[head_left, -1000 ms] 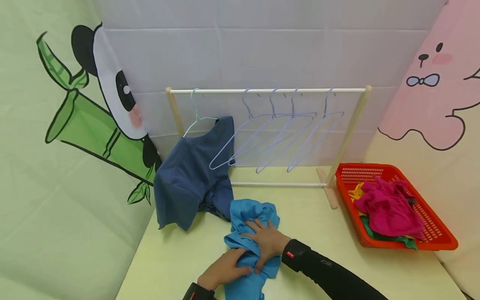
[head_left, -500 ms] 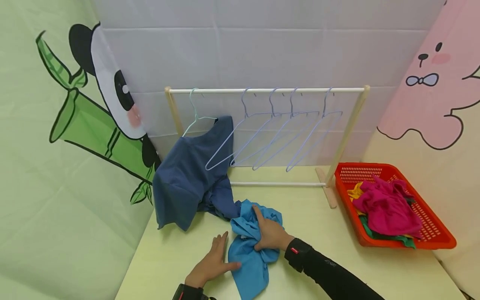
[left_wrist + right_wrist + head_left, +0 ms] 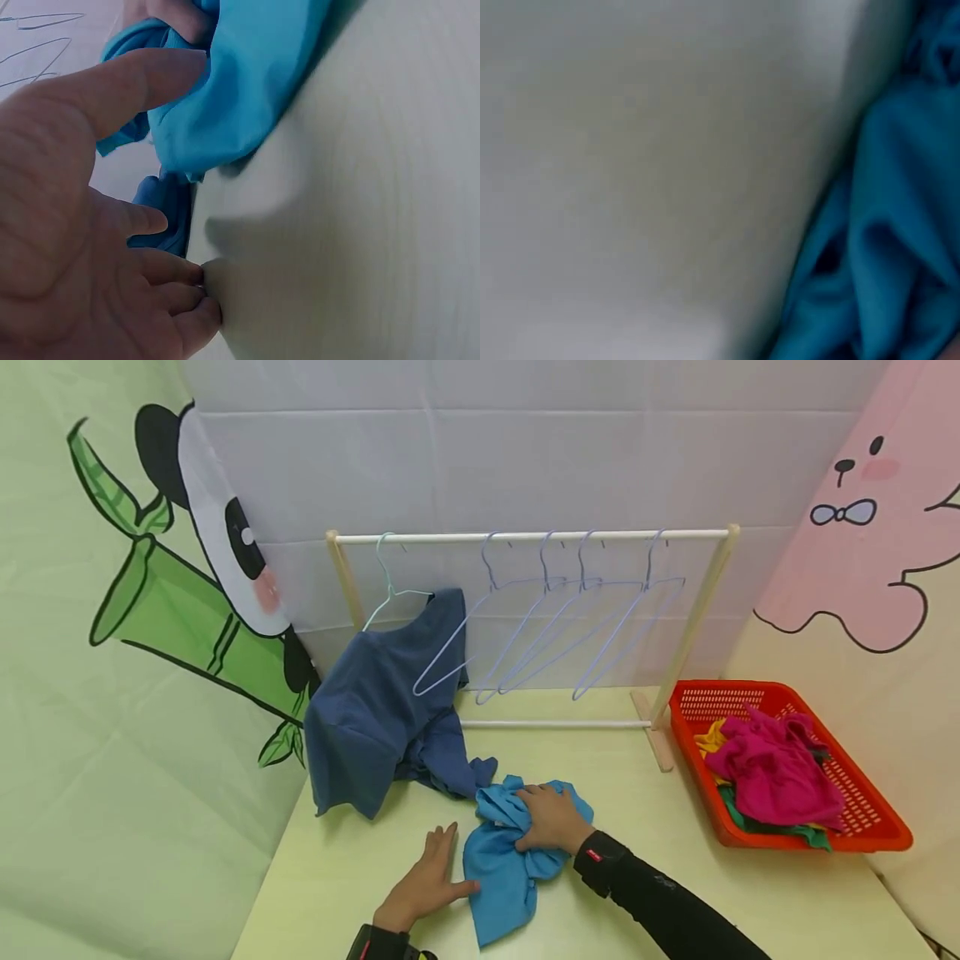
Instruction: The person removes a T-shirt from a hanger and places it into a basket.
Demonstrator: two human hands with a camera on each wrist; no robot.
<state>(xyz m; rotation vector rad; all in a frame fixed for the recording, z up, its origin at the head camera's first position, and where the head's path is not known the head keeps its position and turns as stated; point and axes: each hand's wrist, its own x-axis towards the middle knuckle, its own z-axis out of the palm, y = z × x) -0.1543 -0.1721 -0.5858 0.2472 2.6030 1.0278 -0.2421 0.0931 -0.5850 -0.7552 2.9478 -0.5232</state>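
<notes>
A crumpled bright blue garment [image 3: 498, 872] lies on the table, its exact kind hidden by the folds. My right hand [image 3: 553, 820] grips its bunched upper part with curled fingers. The left hand [image 3: 423, 881] is beside the garment, fingers straight and the thumb spread out at the cloth's left edge. From the left wrist, the thumb overlaps the blue cloth [image 3: 232, 97], while the other fingertips reach down to the table. Only folds of blue cloth [image 3: 900, 225] and pale tabletop fill the blurred right wrist view.
A dark blue garment [image 3: 382, 702] hangs on a pale green hanger at the left of the rack [image 3: 525, 537], its lower end trailing on the table [image 3: 600, 777]. Several lilac hangers [image 3: 615, 631] hang bare. At right, a red basket [image 3: 885, 810] holds pink, yellow and green clothes.
My right hand has gathered the blue garment and drawn it to the right, off the dark blue one. The left hand has let go and moved left. Some hangers sway.
</notes>
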